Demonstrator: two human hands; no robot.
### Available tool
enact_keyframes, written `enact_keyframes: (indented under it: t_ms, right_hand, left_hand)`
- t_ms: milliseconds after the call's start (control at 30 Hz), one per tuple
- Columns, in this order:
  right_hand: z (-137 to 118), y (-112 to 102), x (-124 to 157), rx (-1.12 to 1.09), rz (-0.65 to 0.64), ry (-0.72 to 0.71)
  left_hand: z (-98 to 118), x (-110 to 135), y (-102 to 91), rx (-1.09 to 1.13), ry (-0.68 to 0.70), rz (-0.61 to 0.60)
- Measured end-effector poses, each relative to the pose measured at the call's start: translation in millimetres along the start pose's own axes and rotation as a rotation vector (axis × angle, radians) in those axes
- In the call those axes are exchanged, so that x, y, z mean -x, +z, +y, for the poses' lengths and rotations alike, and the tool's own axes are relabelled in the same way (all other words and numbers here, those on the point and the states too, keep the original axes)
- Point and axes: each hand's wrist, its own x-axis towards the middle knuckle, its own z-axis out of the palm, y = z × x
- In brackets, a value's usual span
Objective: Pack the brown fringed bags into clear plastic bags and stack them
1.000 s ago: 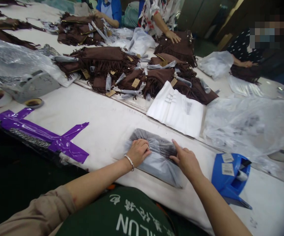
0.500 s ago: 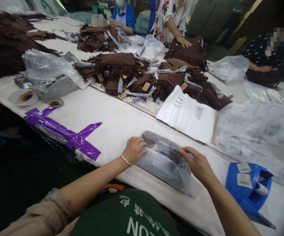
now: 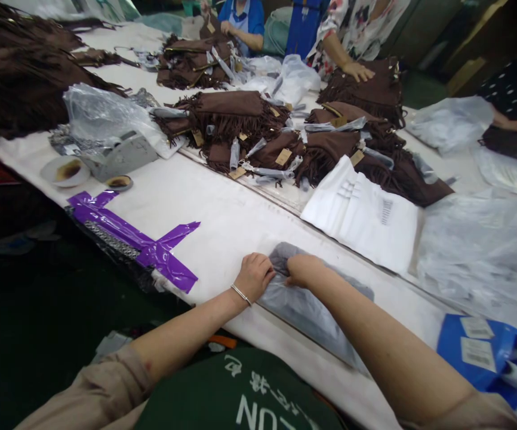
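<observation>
A clear plastic bag [image 3: 312, 316] with something dark and flat inside lies near the table's front edge. At its left end my left hand [image 3: 255, 276] is closed on the plastic, thumb against bent fingers. My right hand [image 3: 304, 272] is closed on the bag's upper left part, close beside the left; its fingertips are partly hidden. Just beyond the bag rests a stack of flat white bags [image 3: 361, 215] with printed marks.
Brown fringed bags [image 3: 231, 110] with tags lie across the table's middle. Purple tape [image 3: 133, 239] crosses the left edge, near a grey tape dispenser [image 3: 128, 158]. A blue tape dispenser [image 3: 477, 352] and clear plastic bags [image 3: 486, 251] are at right. A co-worker's hand [image 3: 357, 70] rests on a brown bag.
My right hand has moved left along the bag, from its right side to beside my left hand. My left hand keeps its place on the bag. The view has shifted slightly.
</observation>
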Motion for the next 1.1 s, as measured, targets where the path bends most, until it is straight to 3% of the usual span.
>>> enact_keyframes:
  t_ms: [133,267,333,400,467,600,767,967,1100]
  right_hand:
    - [8,-17,3,0.142,-0.03,0.156]
    - [16,-31,32,0.246,0.133,0.255]
    - [15,-21,46,0.235,0.293,0.238]
    - [14,-1,53,0.163,0.434,0.134]
    - [20,22,53,0.064,0.497,0.052]
    - [57,43,50,-0.2,0.451,0.181]
    - [95,27,75,-0.403,0.27,0.206]
    - [79,30,132,-0.798,-0.096,0.153]
    - [76,38,175,-1.037,-0.036,0.175]
  left_hand:
    - [-1,0,-0.2,-0.028,0.013,-0.006]
    - [-1,2,-1.0,-0.013,0.015,0.005]
    - [0,2,-0.8,0.006,0.011,0.019]
    - [0,3,-0.5,0.027,0.003,0.037]
    - [-1,4,-0.9,0.041,-0.007,0.058]
    - [-5,5,-5.3,0.035,-0.039,0.087]
    - [-9,5,-12.2,0.018,-0.044,0.088]
    - [-12,2,-9.7,0.021,0.09,0.065]
    - [-25,-3,1.6,-0.002,0.159,0.198]
